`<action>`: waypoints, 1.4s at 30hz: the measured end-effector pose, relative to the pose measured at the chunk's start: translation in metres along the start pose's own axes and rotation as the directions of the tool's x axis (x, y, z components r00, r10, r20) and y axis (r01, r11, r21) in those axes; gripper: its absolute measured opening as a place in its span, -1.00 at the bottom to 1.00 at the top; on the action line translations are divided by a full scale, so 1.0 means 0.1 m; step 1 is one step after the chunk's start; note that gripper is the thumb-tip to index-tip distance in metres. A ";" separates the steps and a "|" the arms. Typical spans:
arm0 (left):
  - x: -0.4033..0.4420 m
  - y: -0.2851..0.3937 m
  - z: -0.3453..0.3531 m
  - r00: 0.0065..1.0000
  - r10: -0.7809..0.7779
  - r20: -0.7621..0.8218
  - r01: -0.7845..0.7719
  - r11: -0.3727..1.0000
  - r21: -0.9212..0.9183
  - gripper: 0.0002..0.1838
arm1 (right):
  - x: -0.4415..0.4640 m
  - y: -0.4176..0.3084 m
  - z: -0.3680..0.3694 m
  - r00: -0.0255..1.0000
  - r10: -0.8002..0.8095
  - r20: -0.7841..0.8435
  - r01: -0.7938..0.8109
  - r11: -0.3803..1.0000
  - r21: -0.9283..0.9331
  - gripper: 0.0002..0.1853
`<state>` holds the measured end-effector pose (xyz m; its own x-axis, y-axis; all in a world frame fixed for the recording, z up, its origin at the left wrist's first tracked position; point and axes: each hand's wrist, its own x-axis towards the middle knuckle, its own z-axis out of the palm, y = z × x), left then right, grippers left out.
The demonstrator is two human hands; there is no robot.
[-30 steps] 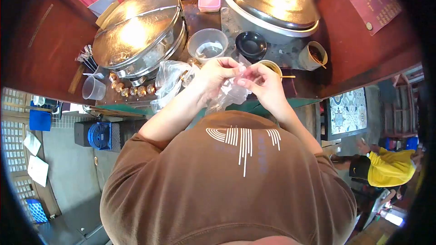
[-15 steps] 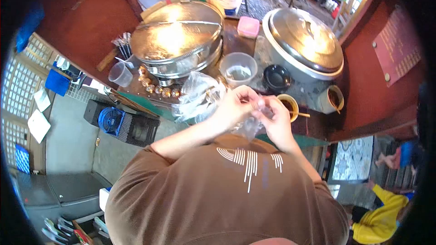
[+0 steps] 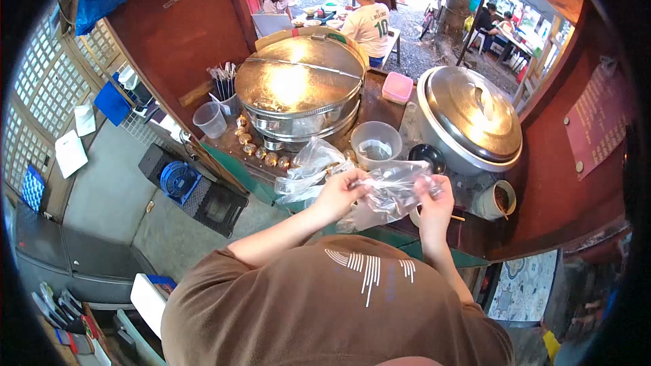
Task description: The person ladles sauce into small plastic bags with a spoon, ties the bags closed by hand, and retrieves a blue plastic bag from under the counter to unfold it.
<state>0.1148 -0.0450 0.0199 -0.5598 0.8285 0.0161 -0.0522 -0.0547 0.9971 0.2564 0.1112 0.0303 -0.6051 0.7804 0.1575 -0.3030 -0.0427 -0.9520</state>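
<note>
A clear plastic bag is stretched between my two hands above the counter's front edge. My left hand pinches its left side, and my right hand grips the right side, fingers closed. More clear plastic bags lie bunched on the counter just beyond my left hand. Behind the held bag stand a clear plastic tub and a black bowl. A sauce bowl with a stick is mostly hidden by my right hand.
A large lidded metal chafing dish stands at the back left, a lidded pot at the back right. Also on the counter are small round wrapped items, a pink-lidded box, a plastic cup and a sauce container.
My hands have moved apart, spreading the plastic bag that was bunched between my fingers. The camera view has tilted up, showing more of the people seated outside.
</note>
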 end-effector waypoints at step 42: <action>0.13 -0.29 -0.28 0.919 -0.244 0.311 0.391 0.672 -0.629 -0.89 | -0.11 0.34 0.27 0.887 -0.202 0.415 0.423 0.719 -0.552 -0.86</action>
<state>0.0855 -0.0481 -0.0114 -0.2443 0.9476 -0.2057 -0.7741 -0.0628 0.6299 0.2328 0.0845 0.0032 -0.7813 0.4415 0.4412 -0.0669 0.6436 -0.7625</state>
